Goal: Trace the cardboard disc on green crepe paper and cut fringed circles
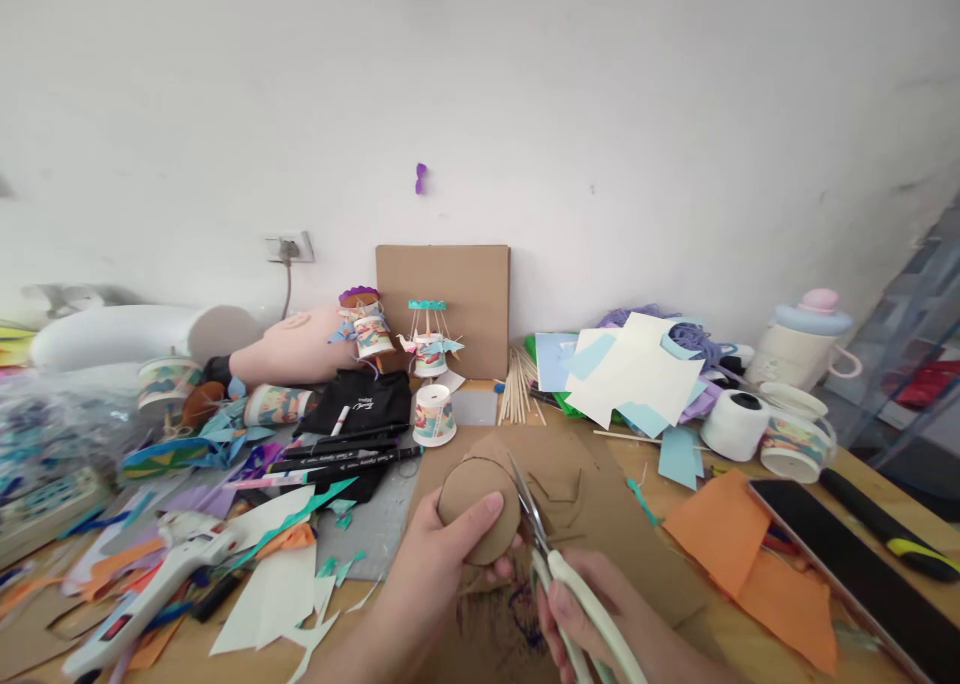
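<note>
My left hand [442, 549] holds a round brown cardboard disc [476, 504] upright, thumb across its face. My right hand [581, 609] grips pale green-handled scissors [559, 574]. Their blades [527, 504] point up and away along the disc's right edge, touching it. A larger brown cardboard sheet [592, 504] with cut-out notches lies flat on the table just behind both hands.
A white glue gun [161, 584] and paper scraps lie at left. Black markers [345, 454], decorated paper cups [433, 414], wooden sticks [517, 384], orange paper [720, 529] and a black phone [862, 574] surround the hands. A cardboard panel [442, 304] leans on the wall.
</note>
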### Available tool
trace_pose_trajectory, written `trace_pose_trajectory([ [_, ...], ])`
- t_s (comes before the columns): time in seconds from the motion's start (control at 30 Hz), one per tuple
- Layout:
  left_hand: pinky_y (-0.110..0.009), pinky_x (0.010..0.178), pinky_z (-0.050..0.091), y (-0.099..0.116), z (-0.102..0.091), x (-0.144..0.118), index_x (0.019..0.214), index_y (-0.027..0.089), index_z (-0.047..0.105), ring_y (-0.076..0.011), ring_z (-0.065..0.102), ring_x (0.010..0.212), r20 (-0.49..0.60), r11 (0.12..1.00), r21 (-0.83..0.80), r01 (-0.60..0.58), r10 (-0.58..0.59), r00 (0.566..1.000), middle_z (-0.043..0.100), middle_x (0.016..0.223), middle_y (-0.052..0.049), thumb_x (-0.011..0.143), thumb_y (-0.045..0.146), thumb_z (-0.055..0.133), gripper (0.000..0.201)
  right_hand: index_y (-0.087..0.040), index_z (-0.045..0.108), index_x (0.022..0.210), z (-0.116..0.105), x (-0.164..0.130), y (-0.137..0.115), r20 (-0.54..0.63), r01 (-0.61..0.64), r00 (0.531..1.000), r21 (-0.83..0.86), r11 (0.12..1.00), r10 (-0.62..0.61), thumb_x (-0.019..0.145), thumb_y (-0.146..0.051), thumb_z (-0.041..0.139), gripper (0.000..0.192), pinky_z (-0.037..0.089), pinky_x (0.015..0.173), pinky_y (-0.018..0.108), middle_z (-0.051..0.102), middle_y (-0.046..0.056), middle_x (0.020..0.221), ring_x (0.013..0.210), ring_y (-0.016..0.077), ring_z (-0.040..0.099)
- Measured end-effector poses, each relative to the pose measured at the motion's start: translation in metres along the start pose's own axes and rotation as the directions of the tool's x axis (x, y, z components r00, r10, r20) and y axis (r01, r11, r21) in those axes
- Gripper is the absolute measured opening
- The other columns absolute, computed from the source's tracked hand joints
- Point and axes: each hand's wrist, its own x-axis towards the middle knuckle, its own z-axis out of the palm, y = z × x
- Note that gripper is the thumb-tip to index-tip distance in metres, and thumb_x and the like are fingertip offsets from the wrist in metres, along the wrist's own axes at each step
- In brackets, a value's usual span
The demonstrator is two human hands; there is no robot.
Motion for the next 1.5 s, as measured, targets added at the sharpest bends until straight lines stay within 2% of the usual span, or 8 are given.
trace_pose_trajectory([
  [0.23, -0.023, 0.044, 0.047, -0.001, 0.001, 0.0, 0.079, 0.016, 0.059, -0.0144, 0.061, 0.046, -0.026, 1.0, 0.006, 0.008, -0.008, 1.0, 0.068, 0.057, -0.002, 0.061, 0.046, 0.083, 0.043, -0.018, 0.047, 0.077, 0.003, -0.001, -0.022, -0.016, -0.021, 1.0, -0.106, 0.994, 0.02, 0.066, -0.089, 0.044, 0.072, 0.038, 0.047, 0.018, 0.052, -0.001, 0.06, 0.05, 0.0084, 0.049],
  [0.6, -0.021, 0.042, 0.041, 0.0, 0.003, -0.004, 0.072, 0.016, 0.057, -0.0114, 0.057, 0.041, 0.052, 1.0, 0.005, -0.019, 0.018, 0.998, 0.067, 0.053, -0.002, 0.063, 0.046, 0.082, 0.04, -0.016, 0.05, 0.07, 0.003, 0.002, -0.018, 0.025, -0.029, 0.999, -0.059, 0.998, 0.031, 0.066, -0.088, 0.046, 0.072, 0.035, 0.042, 0.015, 0.049, -0.002, 0.055, 0.044, 0.0056, 0.046],
  [0.77, -0.02, 0.041, 0.04, 0.002, 0.006, -0.006, 0.07, 0.016, 0.056, -0.0113, 0.056, 0.04, 0.051, 1.0, 0.016, -0.015, 0.014, 0.999, 0.066, 0.051, -0.001, 0.059, 0.047, 0.084, 0.044, -0.017, 0.049, 0.075, 0.004, -0.002, -0.021, -0.014, -0.068, 0.998, -0.048, 0.997, 0.067, 0.065, -0.089, 0.047, 0.072, 0.038, 0.044, 0.016, 0.051, -0.002, 0.058, 0.046, 0.0061, 0.047],
  [0.93, -0.021, 0.041, 0.041, 0.001, 0.005, -0.006, 0.071, 0.016, 0.056, -0.0112, 0.055, 0.04, 0.06, 0.999, 0.041, -0.029, 0.026, 0.998, 0.066, 0.051, -0.001, 0.06, 0.049, 0.083, 0.044, -0.015, 0.051, 0.069, 0.003, 0.002, -0.018, 0.025, -0.008, 1.0, -0.058, 0.998, 0.01, 0.068, -0.087, 0.046, 0.072, 0.035, 0.042, 0.015, 0.049, -0.001, 0.056, 0.044, 0.0053, 0.046],
  [1.07, -0.021, 0.04, 0.041, 0.001, 0.005, -0.006, 0.069, 0.017, 0.055, -0.0111, 0.054, 0.038, 0.023, 0.998, 0.053, -0.016, 0.015, 1.0, 0.066, 0.049, -0.001, 0.056, 0.051, 0.084, 0.047, -0.015, 0.052, 0.067, 0.002, 0.003, -0.016, 0.022, 0.015, 1.0, -0.089, 0.996, -0.014, 0.069, -0.087, 0.044, 0.073, 0.036, 0.042, 0.013, 0.05, 0.0, 0.056, 0.045, 0.0047, 0.046],
  [1.2, -0.021, 0.04, 0.041, 0.002, 0.005, -0.006, 0.069, 0.017, 0.055, -0.0113, 0.054, 0.037, 0.013, 0.998, 0.062, -0.012, 0.011, 1.0, 0.065, 0.049, 0.0, 0.055, 0.05, 0.084, 0.047, -0.016, 0.048, 0.067, 0.004, 0.001, -0.019, 0.003, -0.03, 1.0, -0.083, 0.996, 0.031, 0.066, -0.089, 0.046, 0.072, 0.036, 0.04, 0.014, 0.049, -0.001, 0.054, 0.043, 0.0051, 0.046],
  [1.3, -0.021, 0.04, 0.041, 0.004, 0.005, -0.006, 0.067, 0.016, 0.056, -0.0108, 0.054, 0.038, 0.057, 0.998, 0.053, -0.038, 0.035, 0.998, 0.065, 0.049, -0.001, 0.059, 0.049, 0.083, 0.043, -0.019, 0.045, 0.07, 0.006, -0.001, -0.024, -0.031, -0.092, 0.996, -0.076, 0.993, 0.089, 0.059, -0.092, 0.046, 0.074, 0.036, 0.038, 0.014, 0.048, -0.003, 0.053, 0.041, 0.0056, 0.046],
  [1.5, -0.021, 0.039, 0.041, 0.007, 0.004, -0.006, 0.07, 0.016, 0.057, -0.0118, 0.054, 0.037, 0.059, 0.997, 0.068, -0.03, 0.026, 0.998, 0.065, 0.048, -0.001, 0.055, 0.05, 0.084, 0.045, -0.018, 0.044, 0.059, 0.009, -0.001, -0.034, -0.006, -0.114, 0.993, -0.115, 0.987, 0.114, 0.059, -0.093, 0.044, 0.075, 0.035, 0.038, 0.013, 0.046, -0.002, 0.049, 0.041, 0.0055, 0.046],
])
